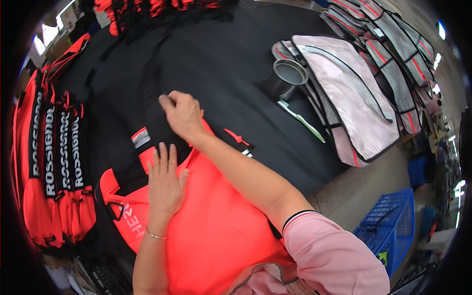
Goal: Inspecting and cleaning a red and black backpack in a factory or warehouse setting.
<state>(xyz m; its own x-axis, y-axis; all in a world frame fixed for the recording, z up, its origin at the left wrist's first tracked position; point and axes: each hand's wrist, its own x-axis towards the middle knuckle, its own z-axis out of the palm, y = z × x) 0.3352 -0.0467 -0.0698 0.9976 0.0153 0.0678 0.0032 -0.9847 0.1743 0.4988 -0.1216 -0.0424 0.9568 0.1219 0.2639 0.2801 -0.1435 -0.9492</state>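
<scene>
A bright orange-red bag panel with black trim and a grey reflective patch lies on the black-covered table in front of me. My left hand rests flat on it, fingers apart, pressing the fabric down. My right hand reaches further out, fingers curled and pinching the black fabric piece that runs across the panel's far edge. A black webbing strap lies just right of my right wrist.
A stack of orange-red pieces with black and white lettered straps lines the left edge. A metal cup and a green-white pen-like tool sit near pink-grey panels at right. Blue crates stand on the floor.
</scene>
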